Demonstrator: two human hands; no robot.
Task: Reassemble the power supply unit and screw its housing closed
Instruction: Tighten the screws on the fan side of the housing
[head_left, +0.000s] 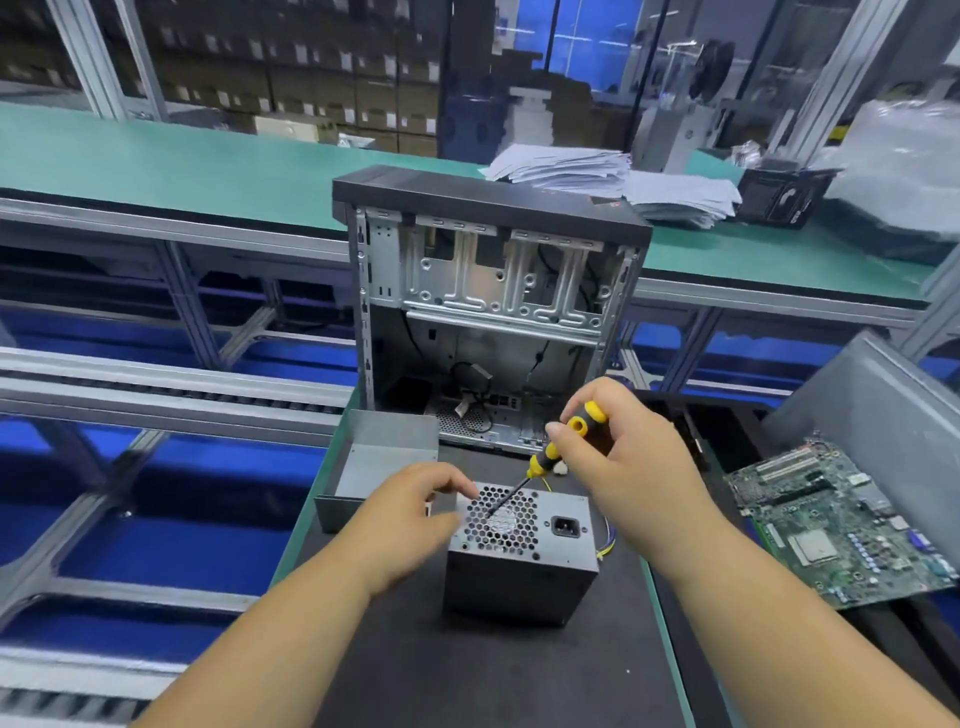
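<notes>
The grey power supply unit (519, 582) stands on the black mat, its honeycomb fan grille and power socket facing up. My left hand (415, 512) grips its upper left edge, fingers curled over the top beside the grille. My right hand (618, 462) holds a yellow-and-black screwdriver (550, 454) by the handle, tilted down to the left. The shaft's tip rests on the grille near its middle. Coloured wires (605, 543) stick out on the unit's right side.
An open, gutted computer case (493, 291) stands upright behind the unit. A grey metal cover (374, 467) lies to the left of it. A green motherboard (841, 525) lies at the right. Stacked papers (613, 176) sit on the far green bench.
</notes>
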